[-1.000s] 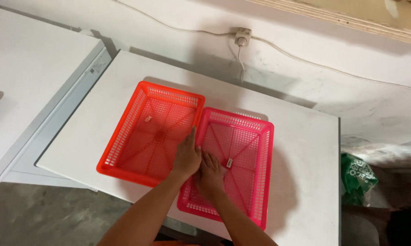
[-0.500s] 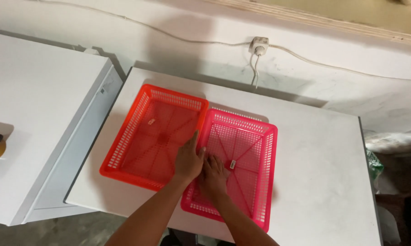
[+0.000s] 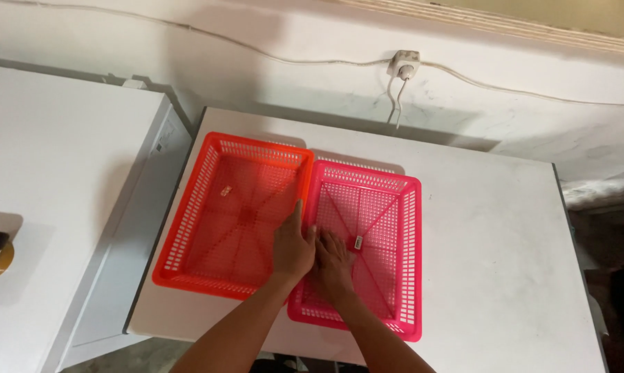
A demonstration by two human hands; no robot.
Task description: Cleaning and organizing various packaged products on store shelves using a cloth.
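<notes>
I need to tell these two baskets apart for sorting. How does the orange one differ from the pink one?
The orange basket lies to the left and reaches farther back on the white table; the pink basket lies to the right, nearer the front edge. The left hand rests in the orange one, the right hand in the pink. Only colour clearly separates them. Both are shallow, rectangular, perforated plastic, empty, and side by side.
</notes>
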